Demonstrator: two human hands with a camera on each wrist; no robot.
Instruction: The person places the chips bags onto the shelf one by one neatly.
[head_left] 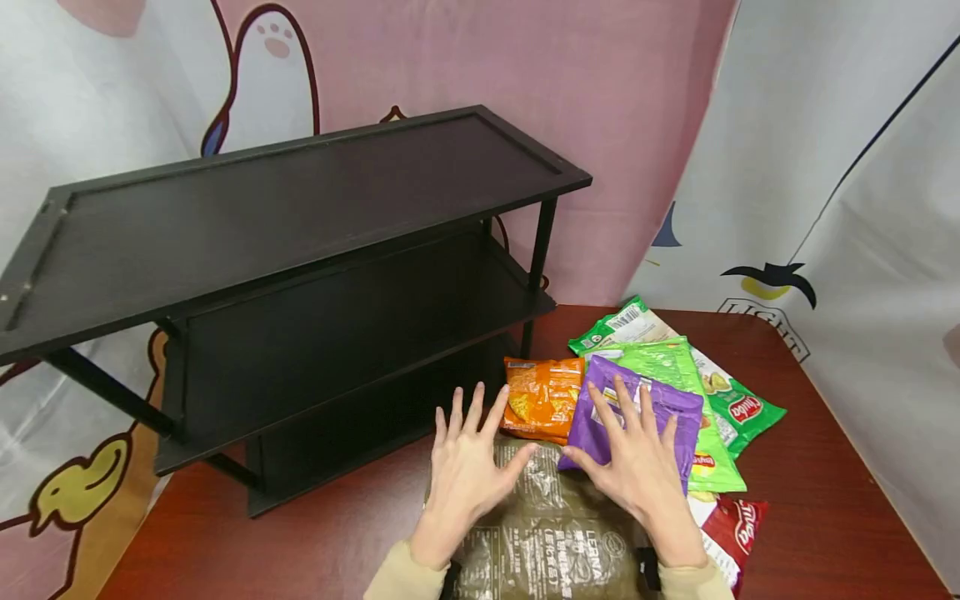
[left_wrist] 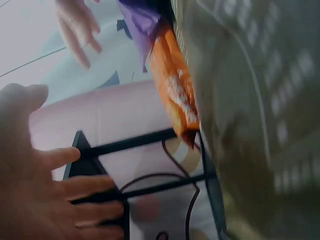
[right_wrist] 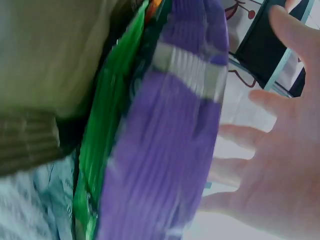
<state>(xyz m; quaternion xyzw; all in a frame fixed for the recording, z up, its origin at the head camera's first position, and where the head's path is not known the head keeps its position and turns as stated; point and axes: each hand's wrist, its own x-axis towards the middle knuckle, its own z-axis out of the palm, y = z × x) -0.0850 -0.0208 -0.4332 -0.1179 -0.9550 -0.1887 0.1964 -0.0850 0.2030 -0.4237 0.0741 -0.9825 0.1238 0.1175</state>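
Observation:
Both hands are held out with fingers spread, and neither grips anything. The left hand [head_left: 468, 467] hovers over the left side of a large olive-brown plastic bag [head_left: 555, 542] with white print. Over that bag's right side is the right hand [head_left: 637, 458], its fingers overlapping a purple snack bag [head_left: 678, 408] in the head view. An orange snack bag [head_left: 543, 396] lies beyond the left hand's fingertips. In the right wrist view the purple bag [right_wrist: 160, 140] stands beside the spread right hand [right_wrist: 280, 145]. The left wrist view shows the left hand [left_wrist: 65, 185] with straight fingers, apart from the orange bag [left_wrist: 172, 80].
A black three-tier shelf [head_left: 315, 200] stands on the left of the reddish-brown table [head_left: 840, 500]. At the right lie a bright green bag [head_left: 667, 362], a green-and-white bag [head_left: 746, 408] and a red bag [head_left: 738, 525]. A printed cloth [head_left: 600, 83] hangs behind.

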